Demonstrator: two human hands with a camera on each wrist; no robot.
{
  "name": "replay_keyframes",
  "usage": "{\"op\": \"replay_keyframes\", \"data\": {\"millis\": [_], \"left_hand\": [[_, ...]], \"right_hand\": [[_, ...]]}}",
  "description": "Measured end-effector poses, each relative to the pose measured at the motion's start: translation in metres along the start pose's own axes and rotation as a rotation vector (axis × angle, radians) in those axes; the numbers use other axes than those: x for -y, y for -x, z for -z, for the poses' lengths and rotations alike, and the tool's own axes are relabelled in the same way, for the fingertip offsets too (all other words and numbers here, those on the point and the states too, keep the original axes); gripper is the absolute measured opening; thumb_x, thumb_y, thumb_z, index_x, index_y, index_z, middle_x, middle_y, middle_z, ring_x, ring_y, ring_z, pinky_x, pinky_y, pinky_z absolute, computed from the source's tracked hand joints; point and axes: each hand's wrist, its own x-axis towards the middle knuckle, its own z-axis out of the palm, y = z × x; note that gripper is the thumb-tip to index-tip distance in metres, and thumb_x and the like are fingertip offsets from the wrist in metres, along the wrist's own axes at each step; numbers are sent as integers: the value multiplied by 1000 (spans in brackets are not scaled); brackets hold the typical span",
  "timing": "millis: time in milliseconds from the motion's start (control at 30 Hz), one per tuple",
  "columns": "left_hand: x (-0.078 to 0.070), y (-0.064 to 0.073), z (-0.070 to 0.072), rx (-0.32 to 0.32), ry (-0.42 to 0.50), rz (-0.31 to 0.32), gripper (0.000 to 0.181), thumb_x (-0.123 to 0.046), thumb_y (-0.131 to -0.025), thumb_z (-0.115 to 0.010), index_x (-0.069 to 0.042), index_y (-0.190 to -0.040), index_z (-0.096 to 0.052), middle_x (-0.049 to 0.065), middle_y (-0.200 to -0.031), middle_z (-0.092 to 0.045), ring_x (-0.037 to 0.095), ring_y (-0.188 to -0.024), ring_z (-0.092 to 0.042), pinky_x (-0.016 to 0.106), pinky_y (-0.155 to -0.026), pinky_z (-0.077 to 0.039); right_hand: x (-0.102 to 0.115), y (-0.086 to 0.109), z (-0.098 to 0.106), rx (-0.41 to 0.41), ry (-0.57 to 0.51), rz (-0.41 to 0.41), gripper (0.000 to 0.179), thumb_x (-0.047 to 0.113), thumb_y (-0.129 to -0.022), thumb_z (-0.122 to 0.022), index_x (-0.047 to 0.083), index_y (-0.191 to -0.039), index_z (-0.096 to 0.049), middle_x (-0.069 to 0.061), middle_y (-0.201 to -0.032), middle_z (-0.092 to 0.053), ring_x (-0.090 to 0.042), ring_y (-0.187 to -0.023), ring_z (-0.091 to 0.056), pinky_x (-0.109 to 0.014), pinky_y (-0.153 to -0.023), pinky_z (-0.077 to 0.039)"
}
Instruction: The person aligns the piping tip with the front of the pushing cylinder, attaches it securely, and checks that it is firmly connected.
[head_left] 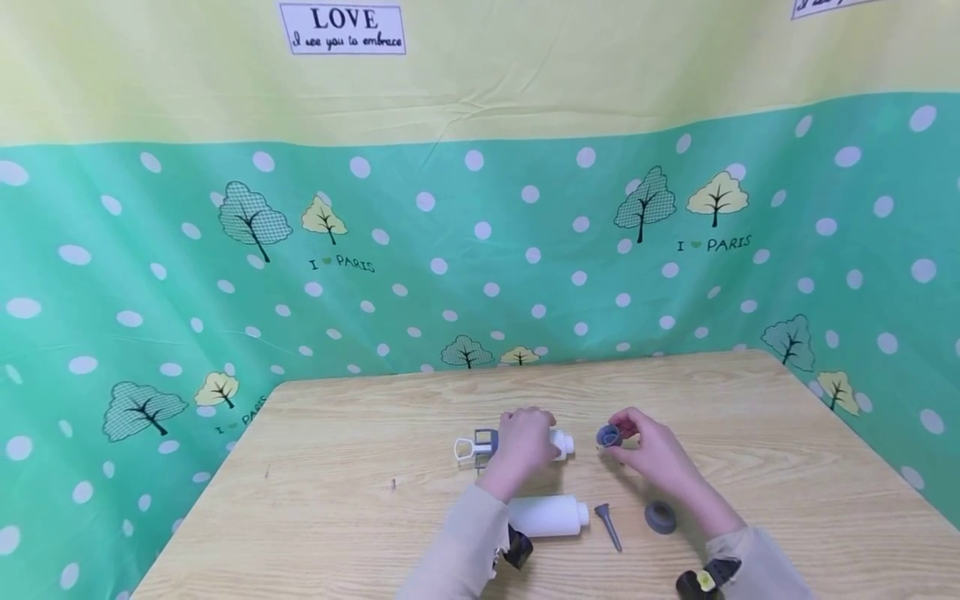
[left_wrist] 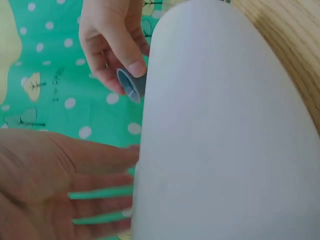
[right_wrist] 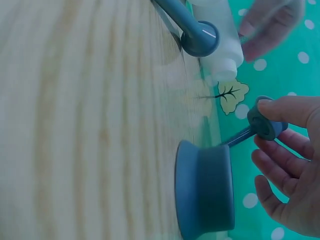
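Nearest on the bench (head_left: 337,483), a plain white bottle (head_left: 546,517) lies on its side by the left sleeve (head_left: 465,542), neck to the right. Just beyond that neck is a grey peg (head_left: 609,529) with a round head, its shaft slanting nearer and to the right; farther right, well inside the right forearm, sits a grey ring (head_left: 661,517).

Past these, the right hand (head_left: 651,450) pinches a small grey cup (head_left: 607,435) between thumb and fingertips, over the bench. A thin rod (right_wrist: 242,136) shows below it in the right wrist view; I cannot tell whether they are joined.

About level with it, the left hand (head_left: 527,437) lies over a second bottle (head_left: 562,444), which has a grey frame (head_left: 491,440) and a white loop (head_left: 465,450) at its left end. Its fingers look spread and fairly straight, but the tips are hidden, so a grip cannot be told.

The relation that seems to matter: this second bottle's long axis runs left to right, its neck toward the cup, a gap between. The left hand is nearer the bottle.

Behind hangs a green dotted curtain (head_left: 420,233).
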Motion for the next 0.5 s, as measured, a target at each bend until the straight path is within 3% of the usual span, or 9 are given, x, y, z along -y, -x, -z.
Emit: {"op": "replay_keyframes", "data": {"millis": [133,233,500], "left_hand": [[9,1,-1,82,-19,56,38,-22,-65,-75,-11,-101,-65,3,-92,-64,24,-89,-57,44,-86,-41],[12,1,-2,110,-24,70,41,-15,-64,-72,-11,-104,-64,5,-97,-64,26,-94,-57,48,-91,-39],[19,1,-7,63,78,96,43,-10,-60,-76,-13,-102,-67,2,-97,-67,26,-93,-59,50,-93,-34]], "right_hand": [[1,-2,-2,33,-1,8,36,14,-75,-71,6,-107,-57,-2,-94,-60,-22,-91,-56,-42,-78,-46],[2,-3,-5,44,-2,11,37,14,-75,-71,7,-108,-57,-3,-95,-60,-23,-93,-56,-43,-80,-46],[5,-6,-13,69,-31,-32,42,14,-75,-70,3,-114,-56,-6,-99,-61,-25,-95,-57,-46,-84,-45]]}}
